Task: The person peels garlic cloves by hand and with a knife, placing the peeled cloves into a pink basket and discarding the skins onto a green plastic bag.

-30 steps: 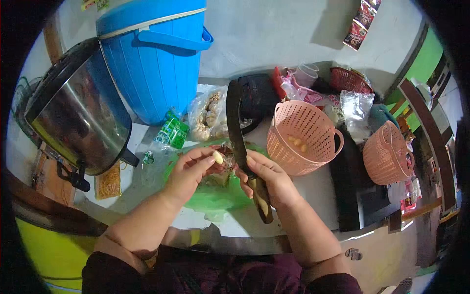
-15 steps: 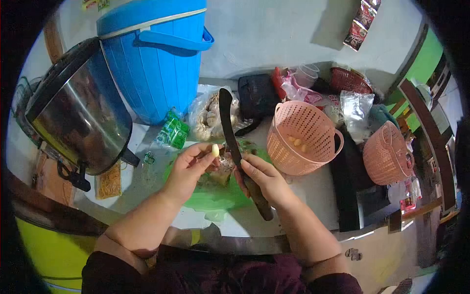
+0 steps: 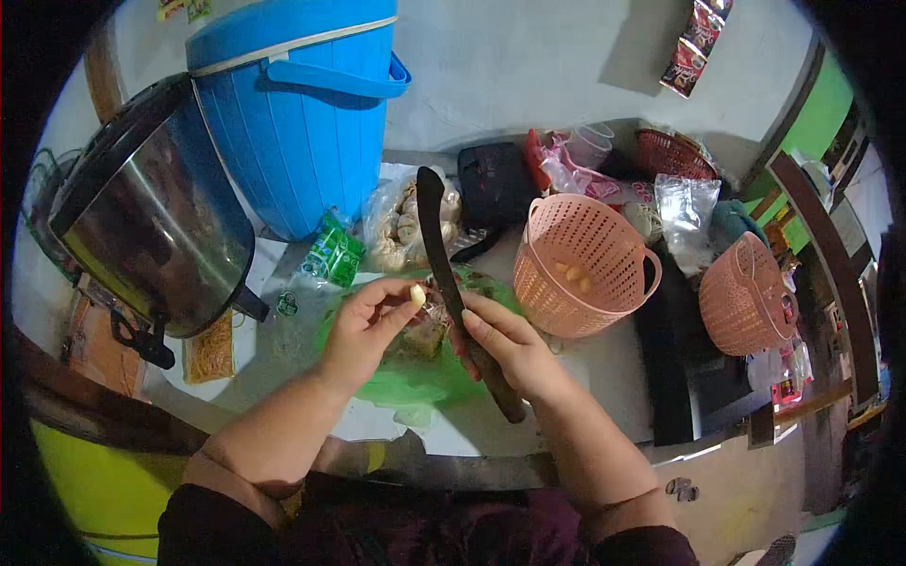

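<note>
A pale peeled garlic clove (image 3: pixel 418 296) is pinched between the thumb and fingertips of my left hand (image 3: pixel 366 325). My right hand (image 3: pixel 510 347) is wrapped round the handle of a long dark knife (image 3: pixel 440 247), whose blade points up and away from me. Below both hands lies a green plastic bag (image 3: pixel 406 379) with peelings and scraps on it, partly covered by my hands. Beyond them, a clear bag of garlic bulbs (image 3: pixel 408 226) stands on the table. To the right, a pink perforated basket (image 3: pixel 585 241) has several peeled cloves (image 3: pixel 572 276) at its bottom.
At the left stand a tall blue lidded bucket (image 3: pixel 293 132) and a dark glossy appliance (image 3: pixel 165 212). A green packet (image 3: pixel 332 250) lies near the garlic bag. A black pouch (image 3: pixel 491 184) sits behind, and a second pink basket (image 3: pixel 746 294) is farther right.
The knife blade has tilted and shifted slightly left. My left hand has turned the clove a little, keeping it pinched. Everything else looks the same.
</note>
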Action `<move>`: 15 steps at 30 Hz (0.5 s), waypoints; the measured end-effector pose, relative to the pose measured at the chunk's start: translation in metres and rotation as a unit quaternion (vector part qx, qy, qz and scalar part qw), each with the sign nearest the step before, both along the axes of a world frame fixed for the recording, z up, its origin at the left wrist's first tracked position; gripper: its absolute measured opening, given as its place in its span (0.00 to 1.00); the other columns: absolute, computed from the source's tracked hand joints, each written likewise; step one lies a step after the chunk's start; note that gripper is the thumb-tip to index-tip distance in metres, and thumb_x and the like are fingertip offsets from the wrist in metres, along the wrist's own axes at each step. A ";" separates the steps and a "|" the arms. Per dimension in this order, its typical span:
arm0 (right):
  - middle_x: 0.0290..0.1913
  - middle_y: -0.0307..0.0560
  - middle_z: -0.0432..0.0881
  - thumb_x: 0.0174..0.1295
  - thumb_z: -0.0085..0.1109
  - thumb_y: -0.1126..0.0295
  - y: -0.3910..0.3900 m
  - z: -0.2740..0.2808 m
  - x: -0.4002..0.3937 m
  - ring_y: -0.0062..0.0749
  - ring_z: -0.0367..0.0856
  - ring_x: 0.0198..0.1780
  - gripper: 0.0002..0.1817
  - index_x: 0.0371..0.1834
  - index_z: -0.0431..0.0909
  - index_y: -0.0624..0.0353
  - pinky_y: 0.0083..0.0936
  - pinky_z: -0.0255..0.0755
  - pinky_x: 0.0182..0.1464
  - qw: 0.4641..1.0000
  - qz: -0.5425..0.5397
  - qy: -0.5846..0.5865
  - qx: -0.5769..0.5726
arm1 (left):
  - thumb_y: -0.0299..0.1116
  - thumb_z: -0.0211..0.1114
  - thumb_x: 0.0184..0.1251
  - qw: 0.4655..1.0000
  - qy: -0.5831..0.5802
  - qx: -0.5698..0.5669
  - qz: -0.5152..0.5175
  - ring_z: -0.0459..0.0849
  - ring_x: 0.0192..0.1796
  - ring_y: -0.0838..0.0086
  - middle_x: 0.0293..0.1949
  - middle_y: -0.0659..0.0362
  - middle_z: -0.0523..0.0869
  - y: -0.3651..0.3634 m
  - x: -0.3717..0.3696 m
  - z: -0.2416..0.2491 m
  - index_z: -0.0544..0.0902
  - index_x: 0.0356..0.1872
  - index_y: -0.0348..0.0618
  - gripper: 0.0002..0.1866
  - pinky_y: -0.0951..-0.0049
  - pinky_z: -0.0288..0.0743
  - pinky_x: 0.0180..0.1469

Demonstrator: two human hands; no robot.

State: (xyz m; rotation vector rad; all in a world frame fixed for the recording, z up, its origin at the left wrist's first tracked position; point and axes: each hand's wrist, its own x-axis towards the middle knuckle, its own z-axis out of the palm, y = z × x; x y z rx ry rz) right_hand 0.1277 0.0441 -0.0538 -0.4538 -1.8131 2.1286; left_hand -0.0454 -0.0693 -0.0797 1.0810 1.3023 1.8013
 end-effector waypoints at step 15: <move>0.52 0.43 0.79 0.71 0.52 0.67 -0.008 0.018 0.003 0.21 0.77 0.42 0.28 0.73 0.59 0.55 0.22 0.72 0.45 0.983 0.055 -0.008 0.177 | 0.20 0.58 0.68 0.999 -0.020 0.038 -0.015 0.81 0.50 0.78 0.46 0.60 0.83 -0.002 0.001 -0.008 0.78 0.49 0.36 0.10 0.76 0.73 0.56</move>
